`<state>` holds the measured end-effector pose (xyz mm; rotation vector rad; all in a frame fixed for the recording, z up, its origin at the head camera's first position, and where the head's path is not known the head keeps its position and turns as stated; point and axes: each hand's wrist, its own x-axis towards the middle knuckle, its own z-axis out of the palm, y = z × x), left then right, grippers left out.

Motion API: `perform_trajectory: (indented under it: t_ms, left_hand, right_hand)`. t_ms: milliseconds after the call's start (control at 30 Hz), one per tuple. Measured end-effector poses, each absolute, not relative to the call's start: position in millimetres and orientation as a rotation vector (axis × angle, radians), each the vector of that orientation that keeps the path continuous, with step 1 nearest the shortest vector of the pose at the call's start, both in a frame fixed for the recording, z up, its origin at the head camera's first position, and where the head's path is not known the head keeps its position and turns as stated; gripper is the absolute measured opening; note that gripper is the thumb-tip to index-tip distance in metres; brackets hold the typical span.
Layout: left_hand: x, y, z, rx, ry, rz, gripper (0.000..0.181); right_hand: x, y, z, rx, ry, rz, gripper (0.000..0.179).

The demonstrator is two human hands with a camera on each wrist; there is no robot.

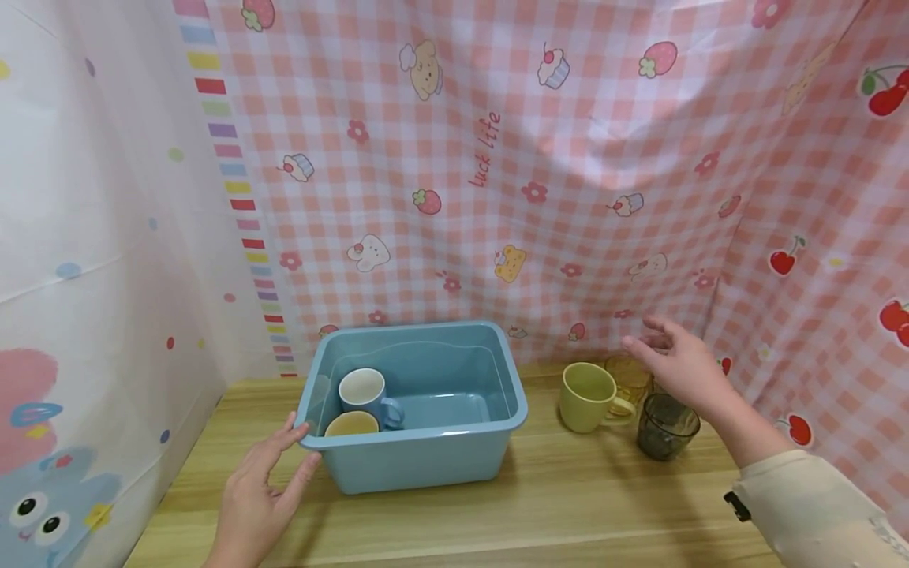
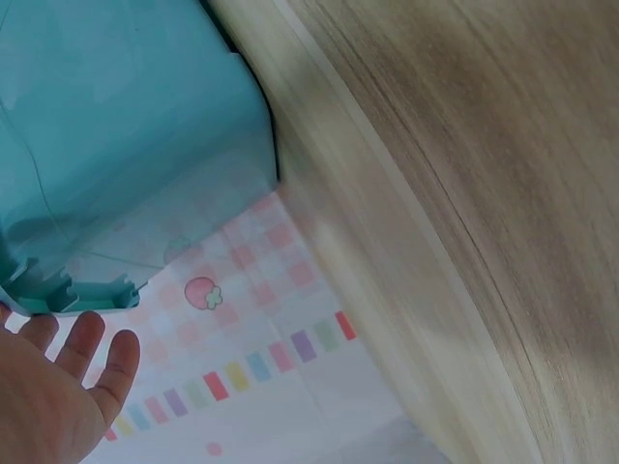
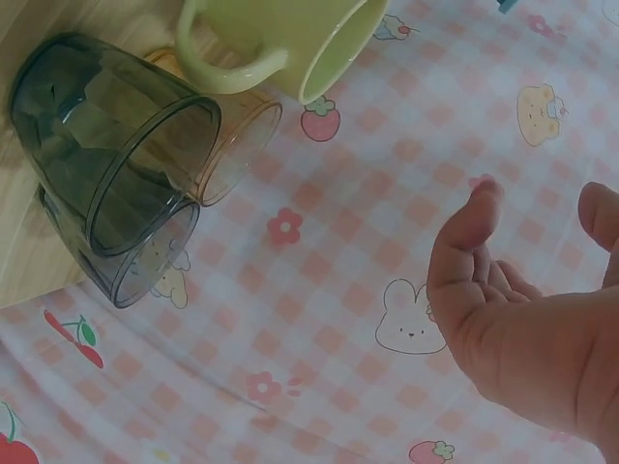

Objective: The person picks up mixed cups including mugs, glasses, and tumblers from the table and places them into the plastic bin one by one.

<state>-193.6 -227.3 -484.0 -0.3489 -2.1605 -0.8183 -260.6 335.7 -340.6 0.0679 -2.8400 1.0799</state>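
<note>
My left hand (image 1: 259,493) touches the left front corner of a blue plastic tub (image 1: 419,461), its fingers on the rim. Inside the tub's left end stand a blue mug (image 1: 364,390) with a white interior and a yellow cup (image 1: 353,424). My right hand (image 1: 678,367) hovers above the glasses, fingers loosely bent, holding nothing. Below and left of it is a yellow-green mug (image 1: 588,398) with its handle to the right. Beside that mug stand a dark grey glass (image 1: 665,430) and an amber glass (image 1: 628,375). Another clear greyish glass (image 3: 145,261) shows behind the dark one in the right wrist view.
The tub and cups stand on a wooden table (image 1: 568,505). A pink checked cloth (image 1: 454,197) hangs close behind, with a white patterned cloth (image 1: 121,221) at left and a cherry-print cloth (image 1: 838,315) at right.
</note>
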Motion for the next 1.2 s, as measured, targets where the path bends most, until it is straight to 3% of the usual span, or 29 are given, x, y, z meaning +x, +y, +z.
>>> perform_trajectory:
  t_ms: [267,633,1200]
  left_hand:
    - [-194,-227,-485,-0.347,-2.16,-0.817,0.055]
    - [-193,-226,-483,-0.346,-2.161,-0.823,0.053]
    - [-193,-225,-483,-0.338,-2.166,-0.825,0.053]
  right_hand:
    - [-262,336,-340,-0.016,-2.908,1.255,0.102]
    - [-261,335,-340,-0.1,-2.931,1.563,0.098]
    - [-263,343,-354,-0.132,-2.999,1.681,0.09]
